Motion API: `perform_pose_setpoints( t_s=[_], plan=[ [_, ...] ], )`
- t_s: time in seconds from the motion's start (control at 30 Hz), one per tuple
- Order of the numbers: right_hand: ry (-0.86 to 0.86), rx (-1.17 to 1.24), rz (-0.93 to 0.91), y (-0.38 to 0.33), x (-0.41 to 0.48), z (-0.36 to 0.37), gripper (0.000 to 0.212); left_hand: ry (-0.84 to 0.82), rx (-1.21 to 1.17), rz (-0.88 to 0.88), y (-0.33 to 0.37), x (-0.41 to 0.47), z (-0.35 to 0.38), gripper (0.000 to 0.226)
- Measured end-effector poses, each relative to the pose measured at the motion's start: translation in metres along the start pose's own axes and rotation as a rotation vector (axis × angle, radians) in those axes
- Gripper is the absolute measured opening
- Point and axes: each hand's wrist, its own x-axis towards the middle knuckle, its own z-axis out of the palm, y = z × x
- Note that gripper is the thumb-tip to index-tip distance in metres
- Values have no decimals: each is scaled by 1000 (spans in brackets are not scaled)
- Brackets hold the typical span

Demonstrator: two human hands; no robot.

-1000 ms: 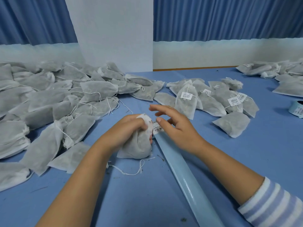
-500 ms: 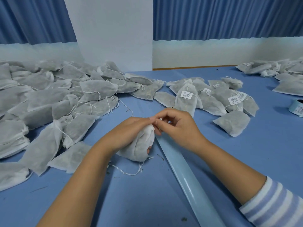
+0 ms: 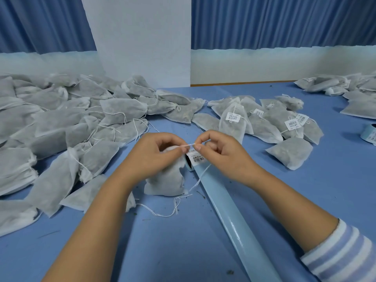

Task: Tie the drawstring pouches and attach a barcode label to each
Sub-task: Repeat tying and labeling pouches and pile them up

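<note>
The worktop (image 3: 325, 180) is carrying a pouch pile (image 3: 50, 123) on its left and a label strip (image 3: 227, 204) at centre. The left hand (image 3: 154, 155) is gripping one pouch (image 3: 164, 184) just beside the strip; the right hand (image 3: 221, 153) is pinching its drawstring (image 3: 188, 145) taut.

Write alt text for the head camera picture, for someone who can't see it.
The left hand grips a grey pouch while the right hand pinches its white drawstring, pulled taut between them over a blue table. A barcode label sits on a blue strip beside it, unlabelled pouches heaped left, labelled pouches right.
</note>
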Motion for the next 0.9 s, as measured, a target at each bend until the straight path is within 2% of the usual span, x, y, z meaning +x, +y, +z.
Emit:
perform_pose_setpoints(
  t_s=[0.1, 0.2, 0.3, 0.4, 0.47, 0.57, 0.63, 0.73, 0.83, 0.9],
  plan=[
    [151, 35, -64, 1, 1, -2, 8, -151, -182, -54, 3, -3, 1, 17],
    [173, 39, -60, 4, 2, -1, 4, -137, -348, -38, 6, -4, 5, 14],
    [148, -1, -65, 6, 0, 4, 11, -83, -468, -50, 4, -2, 9, 17],
    [150, -99, -96, 7, -3, 8, 18, -44, -476, -73, 3, 1, 10, 22],
    [96, -257, -121, 8, -4, 9, 15, -33, -450, -89, 3, 0, 8, 24],
    [-2, -425, -195, 5, -6, 10, 17, -2, -251, -81, 2, 0, 4, 17],
    [-3, -483, -263, 4, -7, 9, 17, 3, -107, -69, 0, 0, 3, 16],
    [98, -546, -312, 1, -7, 4, 15, -78, 38, -56, 0, 0, 1, 12],
    [175, -551, -326, 1, -4, -4, 10, -200, -28, -88, 1, -2, -2, 14],
    [183, -461, -290, 3, -3, -5, 8, -270, -109, -115, 4, -4, -1, 16]
  ],
)
